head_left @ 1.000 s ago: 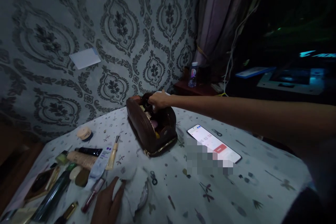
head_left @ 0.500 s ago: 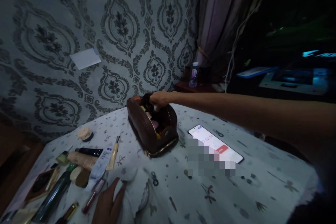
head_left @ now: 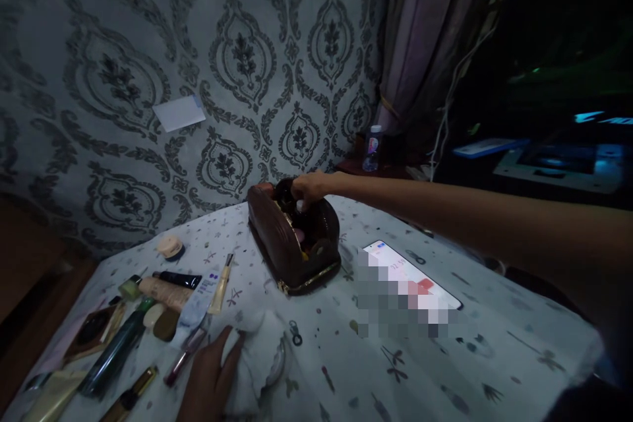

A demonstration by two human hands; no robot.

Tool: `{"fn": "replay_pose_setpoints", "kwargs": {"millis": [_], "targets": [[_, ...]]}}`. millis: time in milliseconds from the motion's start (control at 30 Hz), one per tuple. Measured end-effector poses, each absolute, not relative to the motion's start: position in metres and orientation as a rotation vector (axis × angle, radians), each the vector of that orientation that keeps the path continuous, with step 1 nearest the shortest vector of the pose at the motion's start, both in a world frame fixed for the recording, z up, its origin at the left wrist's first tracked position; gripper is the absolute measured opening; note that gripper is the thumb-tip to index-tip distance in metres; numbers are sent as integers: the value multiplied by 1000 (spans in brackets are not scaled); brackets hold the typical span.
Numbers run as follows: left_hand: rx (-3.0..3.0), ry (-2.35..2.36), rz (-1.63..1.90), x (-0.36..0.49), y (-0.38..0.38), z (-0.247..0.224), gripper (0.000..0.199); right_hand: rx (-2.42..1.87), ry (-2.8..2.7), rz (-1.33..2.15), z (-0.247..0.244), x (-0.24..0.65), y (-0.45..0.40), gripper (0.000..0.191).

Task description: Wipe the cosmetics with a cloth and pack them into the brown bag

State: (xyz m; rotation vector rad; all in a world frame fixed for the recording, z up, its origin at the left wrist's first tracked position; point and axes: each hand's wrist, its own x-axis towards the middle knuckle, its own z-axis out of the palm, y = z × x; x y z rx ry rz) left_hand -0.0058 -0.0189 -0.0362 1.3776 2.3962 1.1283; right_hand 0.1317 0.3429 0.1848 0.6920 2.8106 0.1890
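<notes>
A brown makeup bag [head_left: 277, 231] stands unzipped on the table, several small items partly visible in its dark inside. My right hand [head_left: 312, 187] reaches over its back rim with curled fingers. Something small and white shows at the fingertips, too unclear to name. Down at the bottom, my left hand [head_left: 212, 369] lies on a crumpled white cloth [head_left: 254, 349], part of which pokes up between thumb and fingers. Beside that hand are a lip gloss tube [head_left: 184, 359], a blue-white squeeze tube [head_left: 196, 306] and a slim yellowish tube [head_left: 221, 287].
More cosmetics fill the table's left side: a green bottle [head_left: 116, 349], a beige tube [head_left: 165, 291], a compact [head_left: 93, 330] and a cream jar [head_left: 171, 247]. A lit phone [head_left: 415, 273] lies right of the bag. Behind stands a plastic bottle [head_left: 372, 148].
The view has shifted slightly, moving everything a little to the right. My right hand stays at the bag's rim, its fingers a bit lower toward the inside. My left hand remains on the cloth.
</notes>
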Motion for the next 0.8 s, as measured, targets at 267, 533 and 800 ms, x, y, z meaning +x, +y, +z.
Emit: {"fn": "replay_pose_setpoints", "kwargs": {"millis": [267, 533, 800], "targets": [[1530, 2325, 1034, -17, -19, -35, 49, 713, 2840, 121, 191, 140, 337, 44], [1591, 2360, 915, -9, -13, -24, 59, 545, 2944, 418, 183, 141, 320, 39], [1643, 2304, 945, -15, -16, -31, 49, 432, 2891, 688, 165, 133, 315, 25]]}}
